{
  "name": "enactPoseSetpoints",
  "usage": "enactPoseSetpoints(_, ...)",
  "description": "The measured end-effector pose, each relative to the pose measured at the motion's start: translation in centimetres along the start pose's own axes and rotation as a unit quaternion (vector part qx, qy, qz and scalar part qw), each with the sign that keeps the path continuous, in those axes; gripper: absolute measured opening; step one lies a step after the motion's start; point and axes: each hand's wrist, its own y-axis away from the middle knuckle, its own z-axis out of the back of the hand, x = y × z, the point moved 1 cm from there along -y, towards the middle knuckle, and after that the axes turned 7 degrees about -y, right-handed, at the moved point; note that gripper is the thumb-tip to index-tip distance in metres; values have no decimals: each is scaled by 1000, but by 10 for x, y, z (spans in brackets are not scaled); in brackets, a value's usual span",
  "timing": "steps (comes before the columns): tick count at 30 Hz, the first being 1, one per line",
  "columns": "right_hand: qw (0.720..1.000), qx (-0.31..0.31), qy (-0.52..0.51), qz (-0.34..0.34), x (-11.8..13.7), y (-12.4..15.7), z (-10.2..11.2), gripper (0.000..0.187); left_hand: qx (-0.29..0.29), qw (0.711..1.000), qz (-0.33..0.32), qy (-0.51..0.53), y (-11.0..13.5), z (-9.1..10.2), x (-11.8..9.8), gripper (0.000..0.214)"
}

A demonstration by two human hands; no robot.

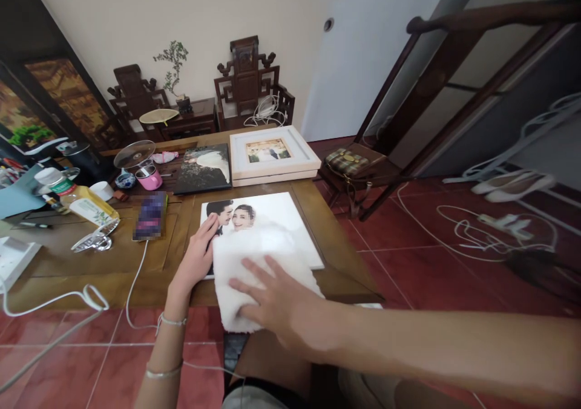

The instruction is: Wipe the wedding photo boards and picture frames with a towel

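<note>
A white photo panel (290, 218) showing a couple lies flat near the right end of the wooden table (177, 270). My left hand (198, 253) rests along the panel's left edge, fingers stretched out over the picture. Spread over the lower part of the panel is a fluffy white cloth (236, 264), which hangs past the table's front edge. On top of it lies my right hand (272, 297), with its fingers spread and pressed flat on the cloth.
Behind the panel are a dark photo panel (204, 170) and stacked white frames (276, 155). To the left are a phone (150, 215) with a cable, a hair claw clip (97, 236), an oil-coloured bottle (82, 200) and a pink cup (149, 178). A wooden chair (385, 155) holds a plaid bag (345, 162).
</note>
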Motion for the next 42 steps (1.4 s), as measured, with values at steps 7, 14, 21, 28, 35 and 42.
enactPoseSetpoints(7, 995, -95, 15, -18, -53, -16, 25, 61, 2, 1000, -8, -4, -1, 1, -1, 46)
enactPoseSetpoints(14, 992, -107, 30, -63, -108, -63, 67, 49, -2, 1000, 3, -6, 0, 1, -2, 46)
enactPoseSetpoints(21, 992, -75, 60, -83, -63, -46, 46, 59, -16, 1000, 11, -1, 1, -1, 0, 47)
enactPoseSetpoints(28, 999, 19, 5, -43, 8, 1, 8, 60, -11, 1000, 18, -2, 1, 0, -3, 48)
enactPoseSetpoints(35, 994, -103, 12, -41, -47, -13, 25, 58, -2, 1000, -3, -10, 1, 0, 1, 47)
enactPoseSetpoints(42, 983, -142, 46, -111, -102, -65, 60, 43, -20, 1000, 13, 4, 0, -1, -1, 48)
